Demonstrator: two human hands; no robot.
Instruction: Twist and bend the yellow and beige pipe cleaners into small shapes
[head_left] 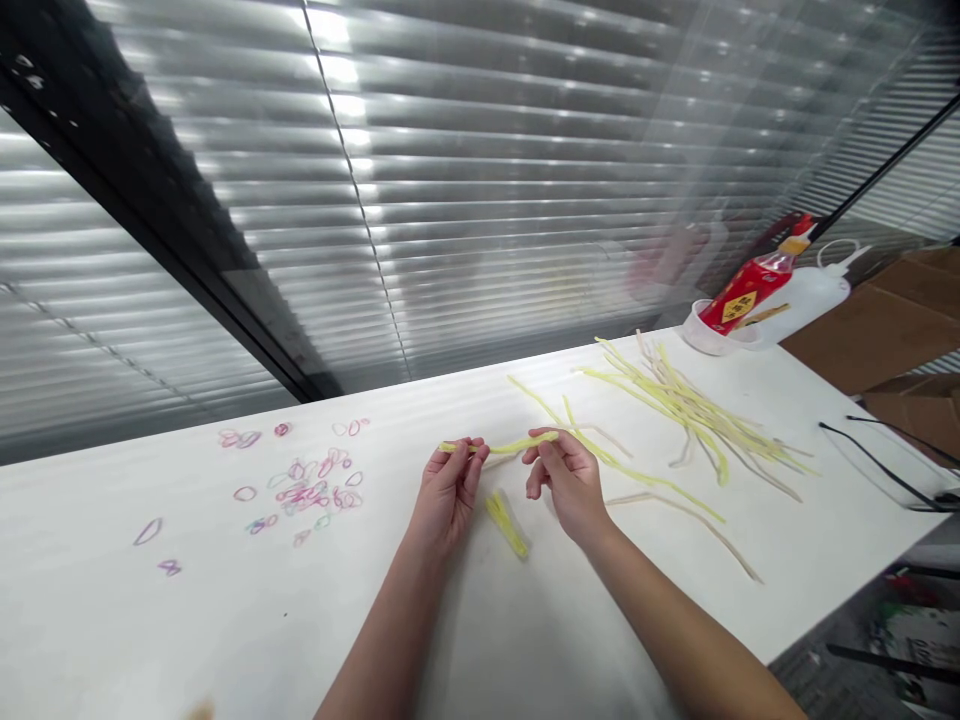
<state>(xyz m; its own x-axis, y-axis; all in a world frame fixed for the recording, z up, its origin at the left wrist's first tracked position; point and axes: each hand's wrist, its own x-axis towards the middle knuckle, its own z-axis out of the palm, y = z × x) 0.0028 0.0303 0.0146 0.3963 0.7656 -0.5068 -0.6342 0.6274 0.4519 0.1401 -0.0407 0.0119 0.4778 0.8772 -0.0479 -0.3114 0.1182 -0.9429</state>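
Note:
A yellow pipe cleaner [511, 447] is stretched between my two hands above the white table. My left hand [450, 490] pinches its left end between thumb and fingers. At the other end, the thumb and forefinger of my right hand [568, 482] close on it, the other fingers curled loosely. Just below, between my wrists, a short folded yellow bundle [507, 525] lies on the table. Loose yellow and beige pipe cleaners [660, 480] lie beside and beyond my right hand. A larger pile of pipe cleaners [694, 410] is spread farther right.
Colourful rubber bands [304, 492] are scattered over the left of the white table [112, 640]. At the far right corner, a red bottle [746, 290] leans in a clear plastic bowl [712, 335] near a white squeeze bottle [814, 295]. Glasses [892, 475] and cardboard boxes [885, 320] are at the right.

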